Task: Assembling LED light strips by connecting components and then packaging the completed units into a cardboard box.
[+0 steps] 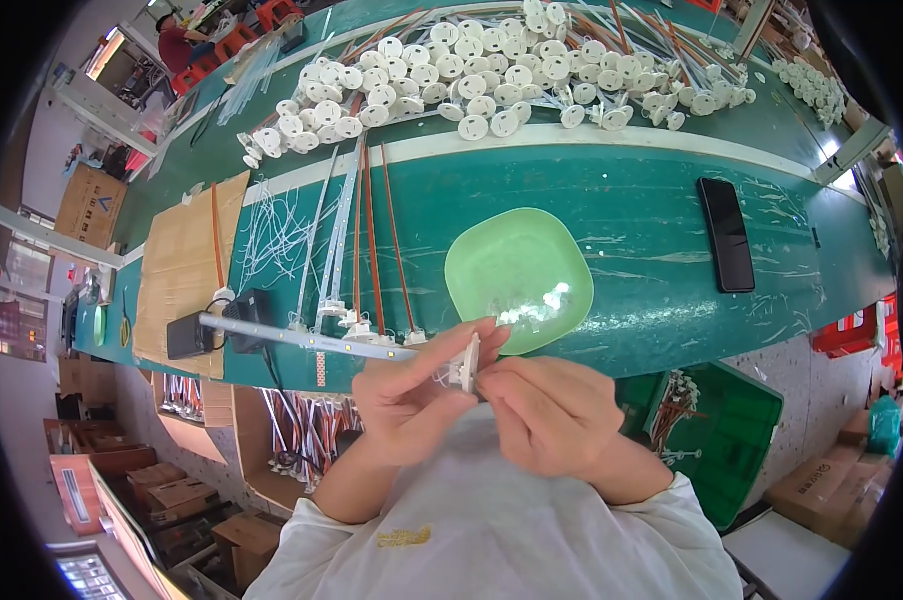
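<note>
My left hand (404,402) grips the end of an LED light strip (302,337), which reaches away to the left over the table. At that end sits a round white cap (471,362), seen edge-on between the thumb and fingers, with thin white wires beside it. The fingers of my right hand (554,412) are pinched together against the right side of the cap. Whatever they hold, if anything, is too small or hidden to name. Just beyond both hands stands a light green dish (477,258) with small shiny bits (554,300) inside.
White round-ended strips (482,85) are heaped along the back. More strips (350,240) lie left of the dish, near cardboard (182,270) and black power adapters (192,336). A phone (728,235) lies right. Below are a green crate (737,440) and boxes of strips (257,445).
</note>
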### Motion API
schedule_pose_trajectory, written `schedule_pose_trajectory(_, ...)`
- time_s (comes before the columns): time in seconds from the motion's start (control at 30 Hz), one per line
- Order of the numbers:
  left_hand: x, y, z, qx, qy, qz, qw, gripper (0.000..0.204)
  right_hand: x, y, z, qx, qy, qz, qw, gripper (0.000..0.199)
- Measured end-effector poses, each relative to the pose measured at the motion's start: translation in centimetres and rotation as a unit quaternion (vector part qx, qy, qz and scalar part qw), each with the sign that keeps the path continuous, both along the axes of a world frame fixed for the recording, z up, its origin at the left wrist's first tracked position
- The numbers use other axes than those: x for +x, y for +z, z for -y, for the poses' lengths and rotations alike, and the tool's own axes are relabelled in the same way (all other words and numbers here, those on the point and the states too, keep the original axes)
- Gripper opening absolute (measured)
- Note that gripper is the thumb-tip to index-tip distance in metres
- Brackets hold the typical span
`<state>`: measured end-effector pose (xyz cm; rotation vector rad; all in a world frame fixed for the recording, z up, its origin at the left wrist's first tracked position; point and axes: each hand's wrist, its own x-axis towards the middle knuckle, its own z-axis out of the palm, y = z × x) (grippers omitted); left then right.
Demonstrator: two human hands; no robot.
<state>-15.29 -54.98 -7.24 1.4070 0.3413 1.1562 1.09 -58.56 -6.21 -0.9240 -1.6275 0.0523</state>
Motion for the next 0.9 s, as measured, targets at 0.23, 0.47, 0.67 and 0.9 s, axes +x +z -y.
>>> schedule_pose_trajectory(0.23,0.3,-0.3,0.3,0.009,-0.02,0.017,1.0,0.053,-1.0,-0.3,0.8,-0.012,-0.05,-0.006,0.999,0.015)
schedule_pose_trajectory(0.47,-1.6,1.8,-0.9,0.015,-0.007,-0.13,0.991,0.043,-0.2,0.4,0.4,-0.083,0.026,-0.024,0.996,0.017)
schedule_pose_trajectory(0.67,-2.8,2.4,-0.2,0.045,0.02,-0.174,0.983,0.043,-1.5,0.8,0.9,-0.082,0.027,-0.012,0.996,0.014)
schedule_pose_trajectory(0.9,-6.2,4.7,-2.7,0.191,0.017,-0.316,0.929,0.017,-1.1,3.5,-4.4,-0.251,0.023,-0.114,0.961,0.011)
